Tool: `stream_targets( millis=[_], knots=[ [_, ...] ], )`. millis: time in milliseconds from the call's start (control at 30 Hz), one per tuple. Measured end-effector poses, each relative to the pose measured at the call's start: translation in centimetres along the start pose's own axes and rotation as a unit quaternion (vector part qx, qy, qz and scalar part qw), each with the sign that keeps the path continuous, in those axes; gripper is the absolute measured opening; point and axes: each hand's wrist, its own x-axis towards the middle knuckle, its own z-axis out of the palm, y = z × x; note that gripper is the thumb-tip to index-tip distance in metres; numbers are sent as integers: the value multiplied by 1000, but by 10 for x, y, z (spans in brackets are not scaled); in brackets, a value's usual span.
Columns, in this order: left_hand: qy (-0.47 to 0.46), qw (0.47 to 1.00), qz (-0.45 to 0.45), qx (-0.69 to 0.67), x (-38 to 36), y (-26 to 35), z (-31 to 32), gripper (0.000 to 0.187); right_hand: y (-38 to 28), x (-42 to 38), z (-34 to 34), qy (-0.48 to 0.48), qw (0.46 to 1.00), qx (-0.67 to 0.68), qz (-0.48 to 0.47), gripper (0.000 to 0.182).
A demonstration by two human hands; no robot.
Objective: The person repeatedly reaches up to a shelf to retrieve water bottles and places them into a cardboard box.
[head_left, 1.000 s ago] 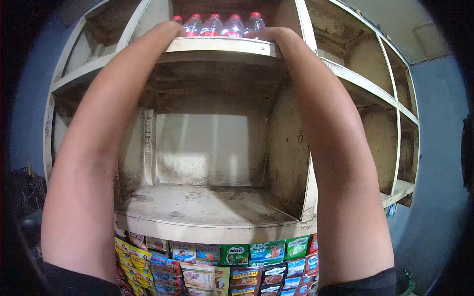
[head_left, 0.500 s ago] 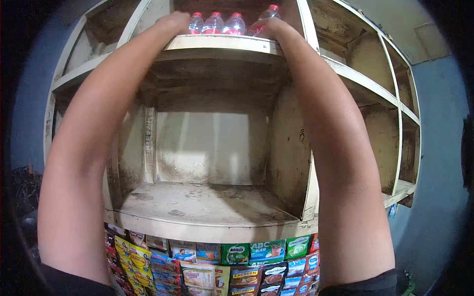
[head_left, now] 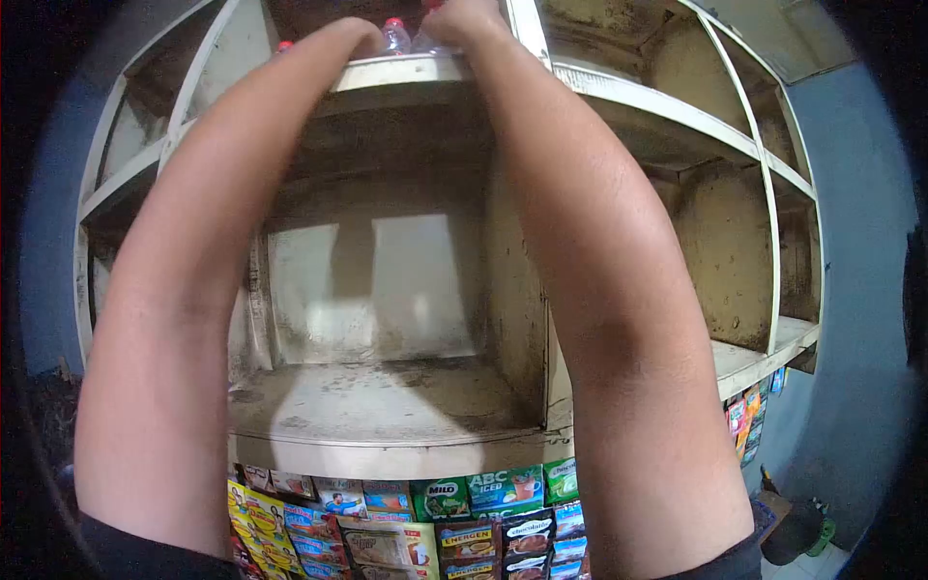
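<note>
Clear plastic bottles with red caps stand on the upper shelf (head_left: 406, 70) at the top of the view. My right hand (head_left: 470, 19) is closed around a bottle (head_left: 426, 43), whose red cap shows beside the fingers. Left of it stands another bottle (head_left: 395, 37), between my two hands. My left hand (head_left: 354, 37) reaches over the shelf edge next to that bottle, its fingers curled away and mostly hidden. Farther left, a red cap (head_left: 284, 45) peeks above my left forearm.
Below is a stained shelf compartment (head_left: 387, 396) with worn white edges. Strips of drink sachets (head_left: 387, 541) hang under it. More cubbies (head_left: 725, 251) extend to the right, with further sachets (head_left: 744, 420) beneath and a blue wall (head_left: 860, 242) beyond.
The view has shifted right and downward. My right hand and its bottle have moved closer to my left hand. My left forearm now covers part of the bottle row.
</note>
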Motion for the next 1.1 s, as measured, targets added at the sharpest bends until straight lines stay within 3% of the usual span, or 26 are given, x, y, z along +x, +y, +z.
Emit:
stream_targets(
  millis=[300, 367, 500, 600, 700, 867, 967, 1100],
  knots=[
    [-16, 1000, -6, 21, 6, 1, 4, 47, 3, 12, 9, 23, 998, -60, 0, 31],
    [-20, 1000, -4, 22, 6, 3, 0, 46, -4, 5, 3, 0, 997, -69, 37, 31],
    [-50, 999, 1, 5, 14, 3, 0, 44, 1, 8, 7, 20, 999, -51, -2, 32],
    [-95, 996, 3, 1, 26, -1, 2, 43, 11, 20, 17, 25, 999, -46, 5, 44],
    [-80, 993, -14, 92, 18, 0, 0, 51, 9, 11, 13, 33, 999, 2, 33, 44],
    [46, 998, -42, 12, -40, 21, -4, 70, 5, 6, 8, 19, 999, 28, 43, 42],
    [62, 995, -81, -6, -19, 22, -1, 81, 2, 4, 6, 22, 998, 23, 52, 42],
    [29, 996, -62, 52, -2, 11, 4, 75, 1, -5, 1, 21, 996, 45, 74, 42]
  ],
)
